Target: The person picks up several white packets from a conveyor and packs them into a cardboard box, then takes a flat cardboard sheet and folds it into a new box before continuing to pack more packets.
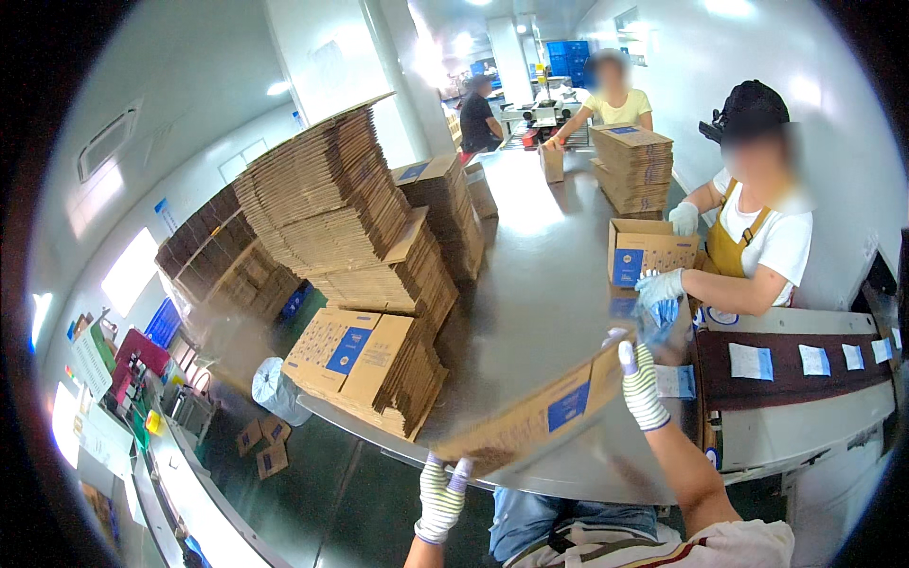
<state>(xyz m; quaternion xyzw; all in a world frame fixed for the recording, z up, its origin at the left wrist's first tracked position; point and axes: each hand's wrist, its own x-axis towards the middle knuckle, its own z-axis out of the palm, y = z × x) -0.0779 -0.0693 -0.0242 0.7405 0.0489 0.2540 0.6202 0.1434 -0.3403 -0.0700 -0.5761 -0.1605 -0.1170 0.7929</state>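
A long brown cardboard carton with a blue panel [521, 424] is held slantwise over the near edge of the metal table [530, 312]. It looks folded flat and is partly smeared by motion. At its lower left end, my left hand [441, 500], in a striped white glove, grips the edge with fingers and thumb. My right hand [643, 386], gloved alike, is closed on the raised right end. Left of the carton stands a stack of flat cartons [379, 369], with taller stacks [322, 189] behind it.
Across the table on the right, a co-worker [757, 218] handles blue-white packets beside an open carton [653, 251]. A dark conveyor belt [795, 364] carries several packets at right. Another carton stack [632, 170] stands farther back, near a person in yellow [620, 104].
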